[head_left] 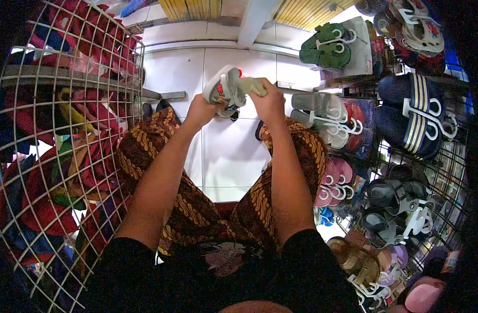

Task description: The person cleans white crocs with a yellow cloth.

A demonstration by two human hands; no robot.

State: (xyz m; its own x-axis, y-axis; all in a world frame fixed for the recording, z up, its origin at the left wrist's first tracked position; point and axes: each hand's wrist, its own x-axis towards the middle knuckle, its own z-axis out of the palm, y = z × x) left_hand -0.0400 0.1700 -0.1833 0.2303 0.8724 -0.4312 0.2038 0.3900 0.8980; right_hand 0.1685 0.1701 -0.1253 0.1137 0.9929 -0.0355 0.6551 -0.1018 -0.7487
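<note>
Out in front of my knees, my left hand [201, 110] is closed round the near side of a light grey sandal [214, 86] with red details. My right hand [271, 102] grips a pale, crumpled cloth [253, 86], which overlaps the sandal's right side in this view. Both forearms stretch forward over my lap, and the sandal is held above the white tiled floor [234, 156]. The fingers of my left hand are partly hidden by the sandal.
A wire grid [62, 130] with dark red cloth items behind it rises on my left. On my right, sandals on white hangers fill a rack, among them a green pair [325, 46], a navy striped pair [413, 116] and a pink pair [334, 177].
</note>
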